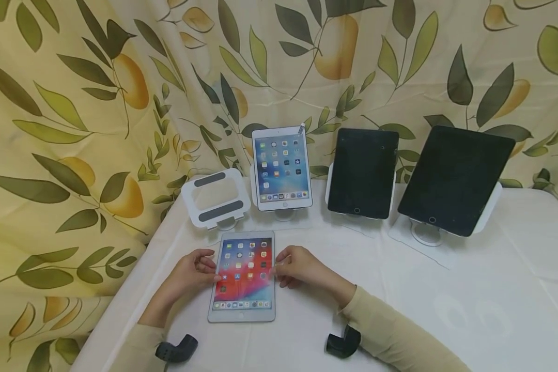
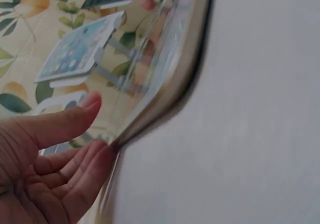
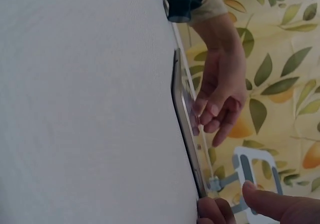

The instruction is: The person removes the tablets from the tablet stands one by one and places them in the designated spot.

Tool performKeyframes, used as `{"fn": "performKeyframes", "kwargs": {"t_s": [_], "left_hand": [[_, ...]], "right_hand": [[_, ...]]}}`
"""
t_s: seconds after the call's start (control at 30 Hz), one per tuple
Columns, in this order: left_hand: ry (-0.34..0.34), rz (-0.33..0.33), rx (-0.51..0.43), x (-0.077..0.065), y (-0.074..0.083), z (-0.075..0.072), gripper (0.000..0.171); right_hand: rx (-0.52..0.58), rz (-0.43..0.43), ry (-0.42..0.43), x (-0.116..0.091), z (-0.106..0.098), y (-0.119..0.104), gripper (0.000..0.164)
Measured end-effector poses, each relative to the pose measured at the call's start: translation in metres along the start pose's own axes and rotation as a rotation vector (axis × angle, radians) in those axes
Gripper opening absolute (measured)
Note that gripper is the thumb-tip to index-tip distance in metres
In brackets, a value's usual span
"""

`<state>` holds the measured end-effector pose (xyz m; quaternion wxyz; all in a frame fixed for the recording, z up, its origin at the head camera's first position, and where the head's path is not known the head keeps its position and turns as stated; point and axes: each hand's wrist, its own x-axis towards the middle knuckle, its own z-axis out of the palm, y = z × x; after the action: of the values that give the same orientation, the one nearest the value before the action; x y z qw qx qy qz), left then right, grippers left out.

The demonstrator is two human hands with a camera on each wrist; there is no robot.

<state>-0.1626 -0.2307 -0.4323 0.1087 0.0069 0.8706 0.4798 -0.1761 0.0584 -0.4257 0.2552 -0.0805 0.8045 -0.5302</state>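
Note:
A white-framed tablet [image 1: 242, 276] with a red and blue home screen lies face up on the table. My left hand [image 1: 192, 276] is at its left edge. In the left wrist view, fingertips of my left hand [image 2: 65, 154] touch the tablet's edge [image 2: 172, 87], while the thumb stands raised away from it. At the tablet's opposite edge is my right hand [image 1: 302, 268]. The right wrist view has the fingers of my right hand [image 3: 250, 209] against the tablet's rim [image 3: 187, 129], with the thumb lifted apart from it.
Behind the tablet stands a bare white stand [image 1: 216, 199]. To its right, stands hold a lit white tablet [image 1: 282, 168], a dark tablet [image 1: 365, 173] and a larger dark tablet [image 1: 455, 181]. A leaf-patterned curtain [image 1: 269, 62] hangs behind the white-covered table [image 1: 446, 310].

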Motion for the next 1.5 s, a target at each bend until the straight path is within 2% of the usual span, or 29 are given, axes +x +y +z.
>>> {"fn": "performKeyframes", "kwargs": {"t_s": [0.2,0.37,0.53,0.8,0.93,1.1,1.23,1.3,1.5], "left_hand": [[0.009,0.056,-0.061,0.008,0.01,0.004,0.057],[0.038,0.109,-0.073,0.012,0.021,0.008,0.051],[0.065,0.166,-0.081,0.02,0.033,0.014,0.051],[0.089,0.165,-0.233,0.041,0.045,0.022,0.051],[0.069,0.165,-0.279,0.048,0.051,0.027,0.053],[0.042,0.173,-0.247,0.052,0.068,0.029,0.058],[0.049,0.186,-0.197,0.059,0.081,0.029,0.06],[0.054,0.197,-0.18,0.065,0.081,0.03,0.063],[0.073,0.218,-0.148,0.073,0.093,0.032,0.066]], "right_hand": [[-0.032,0.009,0.076,0.0,-0.01,-0.006,0.04],[-0.033,0.006,0.114,0.001,-0.019,-0.012,0.041],[-0.02,-0.008,0.159,0.003,-0.029,-0.018,0.045],[0.001,-0.042,0.214,0.0,-0.046,-0.022,0.051],[-0.011,-0.044,0.237,-0.001,-0.054,-0.023,0.054],[-0.022,-0.072,0.28,0.001,-0.063,-0.029,0.059],[-0.029,-0.1,0.325,0.005,-0.071,-0.033,0.062],[-0.042,-0.098,0.349,0.006,-0.075,-0.035,0.064],[-0.128,-0.108,0.431,0.012,-0.084,-0.04,0.068]]}}
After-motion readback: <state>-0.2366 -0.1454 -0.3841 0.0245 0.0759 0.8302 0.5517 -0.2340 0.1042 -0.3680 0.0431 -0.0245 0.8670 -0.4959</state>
